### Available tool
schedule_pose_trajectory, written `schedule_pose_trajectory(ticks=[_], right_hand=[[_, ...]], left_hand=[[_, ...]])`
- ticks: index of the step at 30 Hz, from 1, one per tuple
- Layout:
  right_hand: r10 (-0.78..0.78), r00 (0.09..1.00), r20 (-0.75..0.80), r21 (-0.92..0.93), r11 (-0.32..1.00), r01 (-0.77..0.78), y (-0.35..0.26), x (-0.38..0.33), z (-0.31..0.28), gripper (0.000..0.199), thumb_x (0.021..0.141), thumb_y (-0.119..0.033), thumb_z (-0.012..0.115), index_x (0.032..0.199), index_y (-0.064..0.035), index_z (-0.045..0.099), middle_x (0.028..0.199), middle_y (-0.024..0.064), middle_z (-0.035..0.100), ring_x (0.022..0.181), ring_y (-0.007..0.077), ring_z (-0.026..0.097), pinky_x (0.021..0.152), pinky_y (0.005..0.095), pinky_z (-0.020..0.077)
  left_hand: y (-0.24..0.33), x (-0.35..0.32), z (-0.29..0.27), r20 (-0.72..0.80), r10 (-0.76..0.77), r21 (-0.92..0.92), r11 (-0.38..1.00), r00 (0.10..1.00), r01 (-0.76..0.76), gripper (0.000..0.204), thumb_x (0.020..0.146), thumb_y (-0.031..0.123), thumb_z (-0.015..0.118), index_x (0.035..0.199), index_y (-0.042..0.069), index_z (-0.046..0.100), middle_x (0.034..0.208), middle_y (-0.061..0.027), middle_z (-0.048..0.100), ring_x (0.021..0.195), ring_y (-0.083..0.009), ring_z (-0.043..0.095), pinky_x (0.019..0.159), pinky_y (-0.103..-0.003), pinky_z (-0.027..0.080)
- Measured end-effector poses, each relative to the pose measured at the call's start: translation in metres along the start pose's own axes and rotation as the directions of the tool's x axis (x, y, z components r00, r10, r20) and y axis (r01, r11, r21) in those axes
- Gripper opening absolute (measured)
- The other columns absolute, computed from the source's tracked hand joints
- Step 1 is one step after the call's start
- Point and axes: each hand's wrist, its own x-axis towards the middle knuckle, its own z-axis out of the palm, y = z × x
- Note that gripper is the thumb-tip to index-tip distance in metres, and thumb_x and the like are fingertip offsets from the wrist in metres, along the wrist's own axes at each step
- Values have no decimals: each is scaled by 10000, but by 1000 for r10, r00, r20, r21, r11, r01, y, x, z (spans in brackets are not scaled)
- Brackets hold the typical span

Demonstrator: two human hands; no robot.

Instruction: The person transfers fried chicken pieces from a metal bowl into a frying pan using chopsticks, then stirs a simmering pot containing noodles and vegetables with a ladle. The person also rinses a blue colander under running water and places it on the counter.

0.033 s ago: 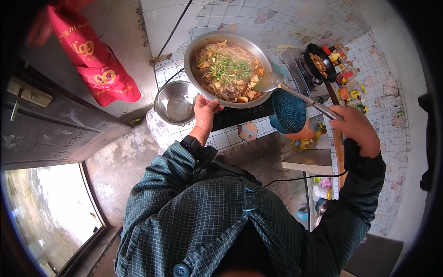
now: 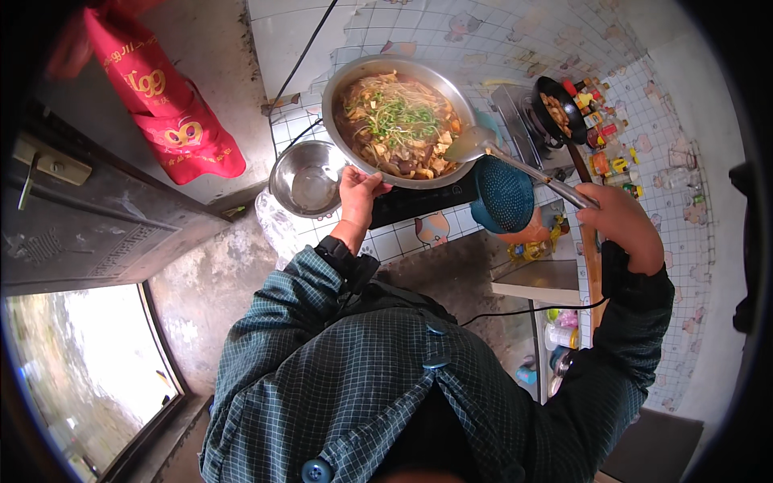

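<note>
Clamping fingers on the metal basin (image 2: 427,183), the left hand (image 2: 357,196) holds; the right hand (image 2: 625,225), fingers wrapped round, grips the ladle (image 2: 533,171) — food (image 2: 431,150) in; greens (image 2: 403,119) unmixed atop.

Left hand (image 2: 357,200) well forward in a pinch; right hand (image 2: 618,227) wide, in a fist
</note>
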Motion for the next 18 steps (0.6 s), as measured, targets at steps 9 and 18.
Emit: schedule_pose_trajectory(ticks=[9, 18], right_hand=[[-75, 995, -73, 54, 995, 79, 16, 17, 11, 286, 760, -165, 574, 1009, -24, 561, 684, 60, 514, 618, 155, 489, 575, 323, 390], [129, 988, -80, 585, 809, -59, 20, 91, 135, 417, 818, -218, 650, 1202, -89, 551, 725, 8, 562, 554, 85, 489, 465, 252, 388]], left_hand=[[6, 3, -5, 15, -46, 43, 998, 999, 45, 185, 808, -29, 594, 902, 18, 442, 806, -99, 584, 639, -206, 631, 617, -302, 565], [32, -23, -49, 24, 96, 438, 894, 995, -97, 134, 867, 182, 636, 869, 67, 568, 767, -44, 603, 611, -125, 586, 515, -232, 451]])
